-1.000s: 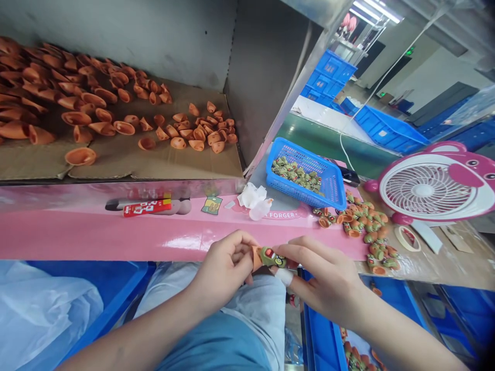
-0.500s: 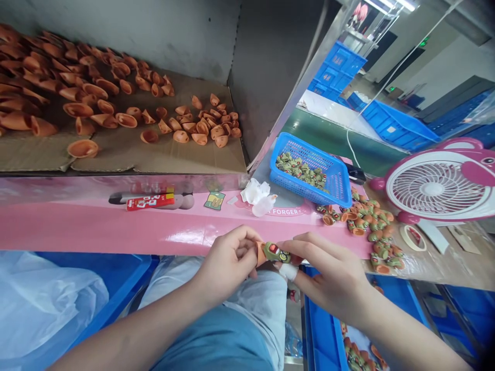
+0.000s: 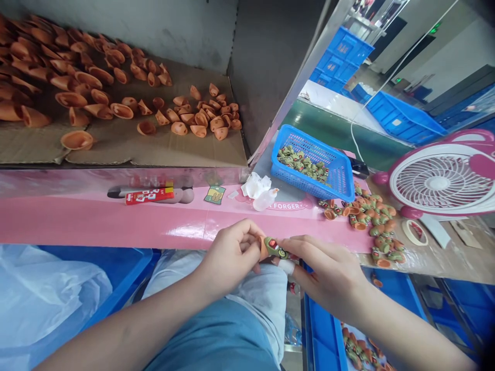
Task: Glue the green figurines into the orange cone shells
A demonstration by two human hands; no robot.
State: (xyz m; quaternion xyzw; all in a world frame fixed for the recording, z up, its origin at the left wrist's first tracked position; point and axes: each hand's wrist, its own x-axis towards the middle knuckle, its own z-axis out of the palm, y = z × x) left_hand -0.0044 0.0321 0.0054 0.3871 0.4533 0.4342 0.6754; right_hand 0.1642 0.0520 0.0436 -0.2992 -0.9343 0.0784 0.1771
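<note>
Fingers: your left hand (image 3: 232, 252) is curled tight, thumb and forefinger pinched on the orange shell (image 3: 264, 248). Your right hand (image 3: 328, 273) nips the green figure (image 3: 277, 249) between narrow fingertips. One right finger wears white tape (image 3: 286, 266). Shell and figure touch end to end, just below centre frame, in the air over your lap and in front of the pink board (image 3: 116, 226).

Risks, as I judge them:
- The grip is small on both parts. A slip would drop the piece between your knees, or into the blue bin (image 3: 320, 330) at lower right, where it would be lost among similar pieces.
- The taped finger sits right under the figure. The tape may dull your feel, so a crooked fit could go unnoticed.
- I cannot tell how deep the figure sits in the shell.

Further out: a squeeze bottle (image 3: 265, 201) lies on its side beside a white tissue (image 3: 255, 185), centre frame, and could leak. The loose pile (image 3: 371, 221) at right, below the blue basket (image 3: 336, 175), spreads close to the table edge.
</note>
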